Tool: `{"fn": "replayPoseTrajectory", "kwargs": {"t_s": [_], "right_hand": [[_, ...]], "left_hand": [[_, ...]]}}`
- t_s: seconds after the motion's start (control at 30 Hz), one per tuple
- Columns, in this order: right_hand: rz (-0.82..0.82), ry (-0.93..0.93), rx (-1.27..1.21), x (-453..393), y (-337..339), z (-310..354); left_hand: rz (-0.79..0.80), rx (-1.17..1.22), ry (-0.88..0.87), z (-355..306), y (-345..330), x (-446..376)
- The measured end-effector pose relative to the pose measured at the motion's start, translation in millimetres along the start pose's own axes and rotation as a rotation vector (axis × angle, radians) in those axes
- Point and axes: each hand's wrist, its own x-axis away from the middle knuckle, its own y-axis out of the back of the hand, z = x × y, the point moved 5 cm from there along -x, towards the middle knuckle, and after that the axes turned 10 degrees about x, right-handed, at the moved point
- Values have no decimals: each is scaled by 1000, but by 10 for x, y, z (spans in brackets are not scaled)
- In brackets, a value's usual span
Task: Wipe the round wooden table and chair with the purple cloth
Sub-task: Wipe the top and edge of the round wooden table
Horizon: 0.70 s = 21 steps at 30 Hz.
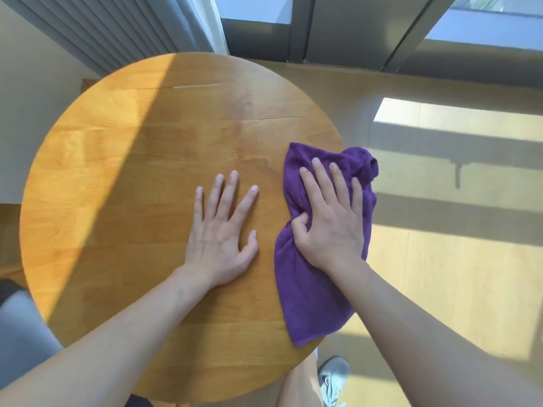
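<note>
Midway, I judge: right hand fingers pressing cloth at table edge; left hand spread flat; chair unseen.

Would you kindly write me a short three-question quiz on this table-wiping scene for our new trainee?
1. True or false: the left hand lies flat on the bare round wooden table.
2. Which hand presses the purple cloth?
3. The cloth lies near the table's: A) left edge B) far edge C) right edge

Key: 1. True. 2. The right hand. 3. C; part of it hangs past that edge.
</note>
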Motion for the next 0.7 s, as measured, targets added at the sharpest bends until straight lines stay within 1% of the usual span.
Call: {"fn": "replayPoseTrajectory", "kwargs": {"t_s": [0.07, 0.1, 0.13, 0.17, 0.23, 0.3, 0.37, 0.4, 0.43, 0.47, 0.53, 0.6, 0.7], "right_hand": [[-1, -124, -13, 109, -34, 120], [7, -121, -2, 193, -60, 190], [13, -52, 20, 289, -89, 254], [14, 72, 51, 382, -115, 292], [5, 380, 97, 477, -130, 239], [19, 630, 113, 392, -98, 94], [44, 748, 118, 155, -54, -42], [41, 755, 111, 30, -31, -88], [27, 715, 93, -74, -8, -121], [4, 629, 70, -150, 10, -146], [-46, 399, 33, -207, 32, -150], [-63, 212, 12, -172, 28, -76], [-59, 69, -10, -132, 18, 38]], "left_hand": [[-42, 39, 213, -96, -72, 115], [-59, 48, 283, -147, -104, 158], [-75, 47, 320, -184, -126, 182], [-87, 47, 334, -201, -137, 180], [-104, 47, 333, -191, -147, 153], [-115, 37, 322, -178, -147, 156], [-132, 30, 315, -185, -143, 164], [-136, 30, 312, -186, -145, 158], [-133, 32, 310, -178, -151, 152], [-132, 34, 308, -169, -157, 151], [-141, 35, 306, -159, -161, 164], [-153, 38, 307, -167, -157, 167], [-158, 38, 313, -180, -146, 156]]}}
